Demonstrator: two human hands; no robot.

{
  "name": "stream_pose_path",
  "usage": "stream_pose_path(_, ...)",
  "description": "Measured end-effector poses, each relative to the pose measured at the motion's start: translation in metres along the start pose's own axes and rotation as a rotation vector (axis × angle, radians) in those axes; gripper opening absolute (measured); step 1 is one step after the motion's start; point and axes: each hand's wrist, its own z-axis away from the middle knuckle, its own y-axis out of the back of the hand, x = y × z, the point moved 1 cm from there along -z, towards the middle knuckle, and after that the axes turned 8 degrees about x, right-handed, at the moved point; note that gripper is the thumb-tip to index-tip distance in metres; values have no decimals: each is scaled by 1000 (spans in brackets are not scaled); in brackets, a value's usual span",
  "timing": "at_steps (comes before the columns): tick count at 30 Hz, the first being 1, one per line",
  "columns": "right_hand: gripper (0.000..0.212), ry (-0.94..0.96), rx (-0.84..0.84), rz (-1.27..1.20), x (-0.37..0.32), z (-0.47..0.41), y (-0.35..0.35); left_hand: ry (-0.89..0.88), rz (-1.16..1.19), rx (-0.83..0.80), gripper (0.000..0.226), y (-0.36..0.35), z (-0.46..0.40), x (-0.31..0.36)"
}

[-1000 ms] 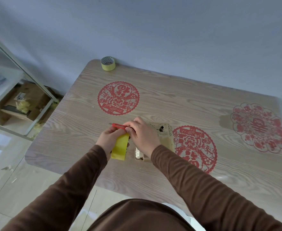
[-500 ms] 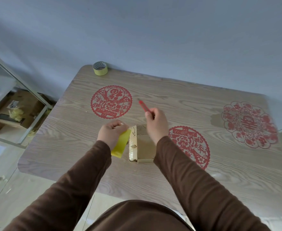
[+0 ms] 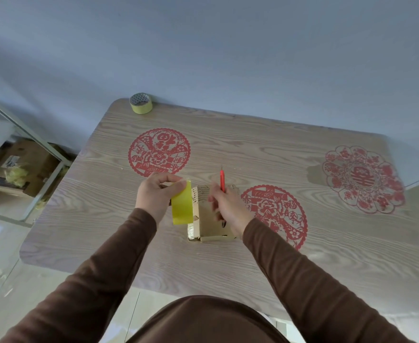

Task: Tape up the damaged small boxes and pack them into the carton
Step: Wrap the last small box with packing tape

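Observation:
A small gold-brown box (image 3: 209,226) lies on the wooden table (image 3: 253,243) in front of me. My left hand (image 3: 157,194) pinches the top of a cut strip of yellow tape (image 3: 181,206), which hangs just left of the box. My right hand (image 3: 224,207), blurred by motion, grips a red utility knife (image 3: 222,180) that points away from me, over the box's far right part. A roll of yellow tape (image 3: 141,103) stands at the table's far left corner. No carton shows on the table.
Three red paper-cut decorations lie flat on the table: one far left (image 3: 159,151), one right of the box (image 3: 275,214), one far right (image 3: 362,178). A metal shelf frame (image 3: 37,142) with cardboard boxes (image 3: 27,159) stands on the floor to the left. A wall runs behind the table.
After the cut a second ago, my right hand swung the knife up and away from the tape and now holds it over the box. My left hand turned the strip's flat face toward me.

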Motion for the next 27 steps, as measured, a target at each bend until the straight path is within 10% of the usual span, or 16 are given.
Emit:
stream_pose_path(19, 32, 313, -174, 312, -1, 27, 21, 365, 338, 82, 37, -27, -1, -7)
stream_pose_path(27, 24, 311, -248, 319, -13, 23, 55, 304, 266, -214, 40, -37, 6, -9)
